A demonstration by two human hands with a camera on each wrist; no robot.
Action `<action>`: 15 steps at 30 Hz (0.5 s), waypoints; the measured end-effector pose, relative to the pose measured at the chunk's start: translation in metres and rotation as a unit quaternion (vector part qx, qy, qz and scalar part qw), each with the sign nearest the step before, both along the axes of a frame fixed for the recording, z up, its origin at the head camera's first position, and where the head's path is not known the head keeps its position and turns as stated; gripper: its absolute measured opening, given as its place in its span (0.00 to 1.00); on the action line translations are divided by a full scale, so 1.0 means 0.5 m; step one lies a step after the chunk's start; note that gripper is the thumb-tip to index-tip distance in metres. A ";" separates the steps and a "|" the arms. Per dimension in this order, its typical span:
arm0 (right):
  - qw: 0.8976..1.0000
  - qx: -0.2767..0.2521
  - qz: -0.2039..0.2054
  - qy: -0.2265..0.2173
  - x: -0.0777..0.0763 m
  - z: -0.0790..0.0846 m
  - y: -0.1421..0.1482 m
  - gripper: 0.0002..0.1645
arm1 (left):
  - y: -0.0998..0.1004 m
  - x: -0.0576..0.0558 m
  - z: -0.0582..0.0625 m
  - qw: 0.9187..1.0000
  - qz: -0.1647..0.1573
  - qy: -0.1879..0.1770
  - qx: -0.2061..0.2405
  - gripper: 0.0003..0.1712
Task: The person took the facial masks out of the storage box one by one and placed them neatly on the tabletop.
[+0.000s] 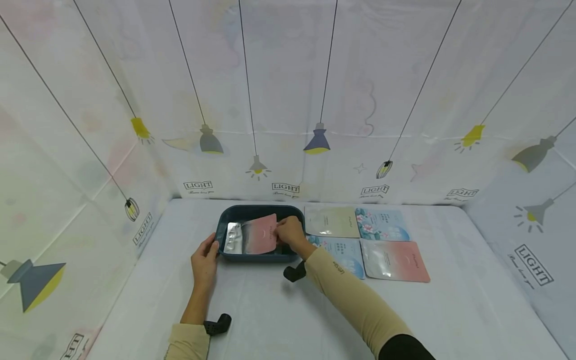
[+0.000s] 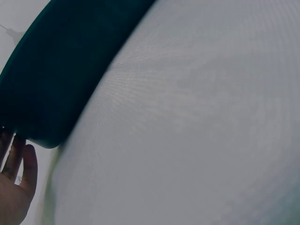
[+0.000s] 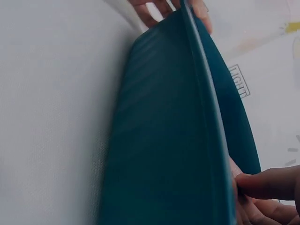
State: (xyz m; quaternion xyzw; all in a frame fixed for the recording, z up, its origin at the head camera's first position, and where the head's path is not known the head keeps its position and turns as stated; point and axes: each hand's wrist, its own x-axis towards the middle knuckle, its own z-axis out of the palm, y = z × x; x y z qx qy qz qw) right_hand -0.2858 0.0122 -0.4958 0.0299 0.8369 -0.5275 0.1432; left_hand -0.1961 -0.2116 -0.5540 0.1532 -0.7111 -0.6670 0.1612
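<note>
Tray [image 1: 261, 258] smooth plastic; packet [image 1: 262, 236] inside glossy, foil-like at one end; tablecloth [image 1: 270, 310] matt, woven-looking.

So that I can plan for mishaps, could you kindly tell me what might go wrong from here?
The pink packet in the tray might slip or crease, since the right grip is at its edge. The right sleeve crosses over the nearer blue packet and could brush it askew. The tray might pivot, as the left grip holds only its left end.

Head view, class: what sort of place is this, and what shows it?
Probably a makeshift staging corner: a lamp-printed backdrop rises on three sides of a white tabletop, where flat packets lie in and beside a dark blue tray.
</note>
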 end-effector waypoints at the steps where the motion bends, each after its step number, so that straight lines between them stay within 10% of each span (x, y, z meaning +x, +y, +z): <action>1: 1.000 -0.008 -0.003 0.000 0.001 0.001 0.001 0.09 | 0.000 0.002 0.006 1.000 -0.003 -0.007 0.004 0.23; 15: 0.996 -0.092 -0.006 -0.004 -0.014 0.009 0.028 0.10 | -0.003 -0.001 -0.003 1.000 0.000 -0.002 0.010 0.24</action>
